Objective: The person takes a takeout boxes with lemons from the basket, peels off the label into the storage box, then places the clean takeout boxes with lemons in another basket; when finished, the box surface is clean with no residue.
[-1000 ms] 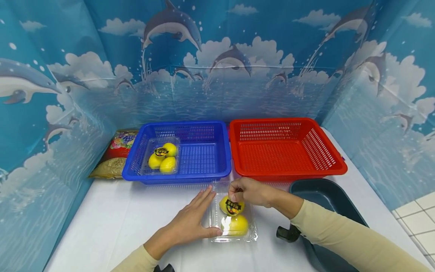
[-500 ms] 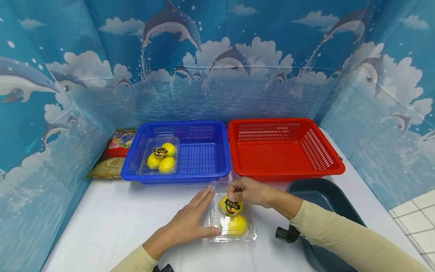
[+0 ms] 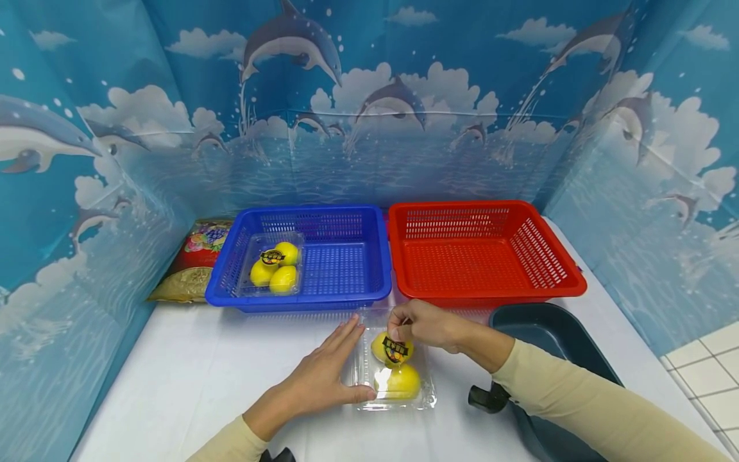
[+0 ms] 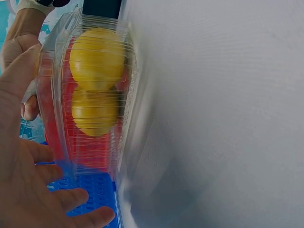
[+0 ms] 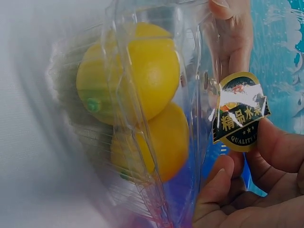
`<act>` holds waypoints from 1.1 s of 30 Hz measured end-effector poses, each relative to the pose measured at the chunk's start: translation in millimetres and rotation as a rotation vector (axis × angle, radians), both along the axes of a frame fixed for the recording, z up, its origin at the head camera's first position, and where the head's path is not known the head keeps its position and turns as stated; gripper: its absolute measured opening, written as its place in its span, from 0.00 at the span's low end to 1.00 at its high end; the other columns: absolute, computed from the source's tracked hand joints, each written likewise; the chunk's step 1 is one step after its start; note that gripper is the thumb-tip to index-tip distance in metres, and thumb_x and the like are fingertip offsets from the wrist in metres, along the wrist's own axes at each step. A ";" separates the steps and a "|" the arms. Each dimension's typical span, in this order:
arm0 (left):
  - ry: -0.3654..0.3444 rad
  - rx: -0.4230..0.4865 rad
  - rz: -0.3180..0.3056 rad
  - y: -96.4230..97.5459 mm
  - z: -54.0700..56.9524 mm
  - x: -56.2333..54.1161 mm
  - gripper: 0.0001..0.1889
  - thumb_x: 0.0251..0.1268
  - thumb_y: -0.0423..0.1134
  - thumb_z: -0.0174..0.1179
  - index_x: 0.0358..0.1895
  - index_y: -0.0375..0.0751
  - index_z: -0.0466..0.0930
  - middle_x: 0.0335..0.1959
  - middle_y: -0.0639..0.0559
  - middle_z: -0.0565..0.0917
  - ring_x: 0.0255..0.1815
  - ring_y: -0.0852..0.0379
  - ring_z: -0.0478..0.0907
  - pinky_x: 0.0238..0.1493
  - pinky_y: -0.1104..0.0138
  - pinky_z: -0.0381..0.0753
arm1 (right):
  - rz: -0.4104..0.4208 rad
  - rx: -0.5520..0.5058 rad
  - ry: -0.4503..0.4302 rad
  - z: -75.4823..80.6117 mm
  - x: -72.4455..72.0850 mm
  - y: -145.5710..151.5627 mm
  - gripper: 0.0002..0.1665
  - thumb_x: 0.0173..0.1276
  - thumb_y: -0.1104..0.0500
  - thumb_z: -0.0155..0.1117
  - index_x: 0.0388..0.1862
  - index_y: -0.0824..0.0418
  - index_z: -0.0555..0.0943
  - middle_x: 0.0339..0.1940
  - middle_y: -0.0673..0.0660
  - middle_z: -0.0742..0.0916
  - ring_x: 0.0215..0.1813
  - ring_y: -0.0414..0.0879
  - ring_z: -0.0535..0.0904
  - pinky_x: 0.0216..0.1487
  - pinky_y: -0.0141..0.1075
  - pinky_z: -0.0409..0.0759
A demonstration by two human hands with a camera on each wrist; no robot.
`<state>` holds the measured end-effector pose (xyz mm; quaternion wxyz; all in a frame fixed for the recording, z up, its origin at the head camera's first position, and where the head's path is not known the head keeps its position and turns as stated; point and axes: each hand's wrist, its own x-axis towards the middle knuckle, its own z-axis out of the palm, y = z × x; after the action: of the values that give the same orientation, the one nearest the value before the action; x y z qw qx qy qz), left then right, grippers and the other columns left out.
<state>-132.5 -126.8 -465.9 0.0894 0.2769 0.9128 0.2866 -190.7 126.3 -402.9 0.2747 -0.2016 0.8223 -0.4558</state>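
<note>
A clear plastic clamshell box [image 3: 424,385] stands on the white tabletop, with two yellow lemon-like fruits [image 3: 398,383] showing through it. My left hand [image 3: 320,372] lies along its left side, fingers spread and fairly straight, thumb at the near left corner. In the left wrist view that hand [image 4: 23,185] reaches along the box wall. Above the far fruit, my right hand [image 3: 430,326] pinches the edge of a black-and-gold sticker [image 5: 240,114] between thumb and fingers. The sticker stands right at the lid, its printed face toward the right wrist camera.
Behind the box on the left, a blue basket [image 3: 297,301] holds another clear box [image 3: 248,285] of three yellow fruits. A red basket [image 3: 491,296] sits beside it. Under the right forearm lies a dark tub [image 3: 534,312]. A printed bag [image 3: 193,260] leans at the far left.
</note>
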 end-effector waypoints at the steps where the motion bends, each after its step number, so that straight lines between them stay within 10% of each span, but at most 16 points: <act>1: -0.003 0.001 0.000 -0.1 -0.1 0.1 0.59 0.56 0.73 0.65 0.83 0.45 0.49 0.85 0.50 0.44 0.83 0.38 0.47 0.72 0.38 0.65 | -0.001 -0.004 -0.004 0.2 -0.2 0.3 0.06 0.72 0.68 0.60 0.34 0.64 0.81 0.32 0.54 0.80 0.39 0.48 0.74 0.42 0.42 0.74; 22: -0.029 0.008 0.000 -0.6 -1.8 0.6 0.59 0.56 0.75 0.63 0.84 0.48 0.47 0.86 0.54 0.42 0.84 0.42 0.45 0.74 0.39 0.62 | -0.013 -0.065 -0.044 6.6 -1.4 8.1 0.06 0.75 0.62 0.60 0.37 0.63 0.80 0.34 0.55 0.79 0.43 0.50 0.75 0.52 0.49 0.78; 33: -0.010 0.006 0.007 -1.8 -1.0 1.2 0.59 0.55 0.72 0.66 0.84 0.47 0.48 0.85 0.51 0.44 0.83 0.40 0.47 0.74 0.40 0.63 | -0.027 -0.103 -0.012 36.4 1.8 55.3 0.09 0.75 0.57 0.62 0.41 0.64 0.81 0.36 0.58 0.80 0.45 0.55 0.76 0.51 0.45 0.78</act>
<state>-131.3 -128.5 -466.9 0.0923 0.2727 0.9123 0.2912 -188.8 181.6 -366.5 0.2630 -0.2017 0.7985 -0.5025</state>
